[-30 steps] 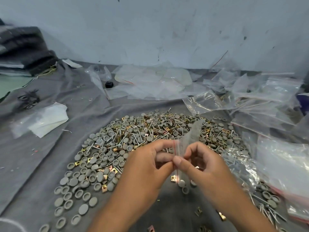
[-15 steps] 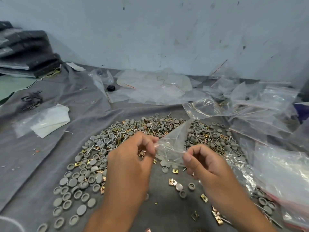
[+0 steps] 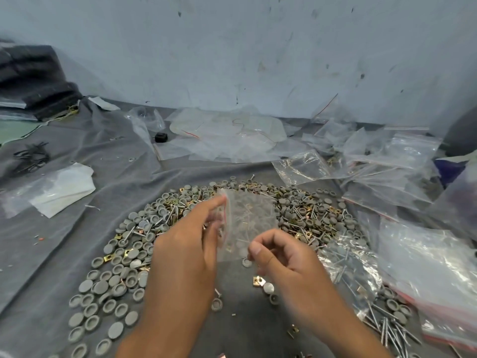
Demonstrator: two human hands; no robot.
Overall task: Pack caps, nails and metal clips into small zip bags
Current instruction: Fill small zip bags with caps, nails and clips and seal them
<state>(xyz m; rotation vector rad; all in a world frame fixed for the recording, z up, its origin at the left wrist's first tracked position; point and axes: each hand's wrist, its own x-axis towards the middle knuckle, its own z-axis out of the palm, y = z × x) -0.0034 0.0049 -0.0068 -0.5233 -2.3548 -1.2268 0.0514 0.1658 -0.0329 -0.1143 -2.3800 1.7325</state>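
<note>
1 small zip bag (image 3: 247,223) in hand, most parts unpacked.
Left hand (image 3: 185,254) grip pinches its red-striped edge; right hand (image 3: 278,259) curled just beside it, contact unclear; the pile (image 3: 160,228) covers the table (image 3: 116,161); filled bags (image 3: 387,177) lie far right.

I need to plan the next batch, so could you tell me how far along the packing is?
Done: filled zip bags lie heaped at the right. In hand: the left hand pinches a small zip bag by its red-striped edge, with nails and a clip or two visible inside; the right hand is curled just below it. Left: a large pile of caps, nails and clips covers the grey cloth, so much remains.
</note>
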